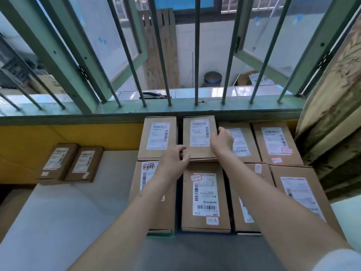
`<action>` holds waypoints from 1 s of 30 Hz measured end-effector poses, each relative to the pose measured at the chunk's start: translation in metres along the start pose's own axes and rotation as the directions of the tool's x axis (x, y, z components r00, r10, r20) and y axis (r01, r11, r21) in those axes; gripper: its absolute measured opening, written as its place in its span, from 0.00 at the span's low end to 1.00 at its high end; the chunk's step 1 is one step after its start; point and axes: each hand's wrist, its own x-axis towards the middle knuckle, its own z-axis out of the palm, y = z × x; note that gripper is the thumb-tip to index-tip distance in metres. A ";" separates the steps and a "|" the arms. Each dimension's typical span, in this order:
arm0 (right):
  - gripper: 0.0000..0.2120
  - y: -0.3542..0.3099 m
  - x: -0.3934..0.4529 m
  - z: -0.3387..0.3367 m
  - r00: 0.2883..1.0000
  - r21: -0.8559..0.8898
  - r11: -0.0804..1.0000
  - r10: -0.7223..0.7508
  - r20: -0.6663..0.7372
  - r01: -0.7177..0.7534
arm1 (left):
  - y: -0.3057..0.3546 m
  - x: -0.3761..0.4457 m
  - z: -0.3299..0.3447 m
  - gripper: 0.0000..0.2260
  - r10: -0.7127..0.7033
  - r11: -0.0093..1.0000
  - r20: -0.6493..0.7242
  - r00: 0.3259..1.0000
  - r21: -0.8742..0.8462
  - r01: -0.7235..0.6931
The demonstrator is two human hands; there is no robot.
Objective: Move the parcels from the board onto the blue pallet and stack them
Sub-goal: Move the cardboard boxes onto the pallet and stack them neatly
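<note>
Parcel in hand: brown cardboard parcel with white shipping label, back row of the stack under the green barred window.
Grip: left hand curled on its near-left corner, right hand clasping its right edge.
Handling: likely stiff, light; hold opposite edges.
Remaining: two small brown parcels on the grey board.
Obstacles: neighbouring boxes pressed close, window bars behind.

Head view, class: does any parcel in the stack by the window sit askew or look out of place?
Yes. The parcel that both hands hold, second from the left in the back row, is not yet seated: its near edge sits raised above the neighbours. The left hand grips its near-left corner and the right hand its right edge.
</note>
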 end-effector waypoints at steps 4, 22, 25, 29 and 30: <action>0.21 -0.034 -0.011 0.010 0.977 -0.062 0.980 -0.194 -0.092 0.189 | -0.012 0.002 -0.028 0.18 -0.001 0.998 -0.093 0.996 -0.055 -0.004; 0.27 -0.245 -0.117 0.397 0.751 -0.124 0.992 0.093 0.653 -0.014 | -0.398 -0.022 -0.195 0.05 -0.866 0.269 0.034 0.498 -0.809 0.522; 0.16 -0.229 -0.110 0.467 0.708 -0.106 0.960 0.262 0.655 -0.258 | -0.446 -0.005 -0.199 0.08 -0.878 0.039 0.180 0.444 -0.898 0.439; 0.05 -0.217 -0.088 0.525 0.723 0.016 0.887 0.365 0.587 -0.461 | -0.485 0.022 -0.200 0.08 -0.842 -0.267 0.351 0.410 -0.931 0.248; 0.07 -0.215 -0.083 0.537 0.722 0.064 0.864 0.375 0.581 -0.500 | -0.491 0.027 -0.200 0.08 -0.822 -0.325 0.386 0.419 -0.922 0.212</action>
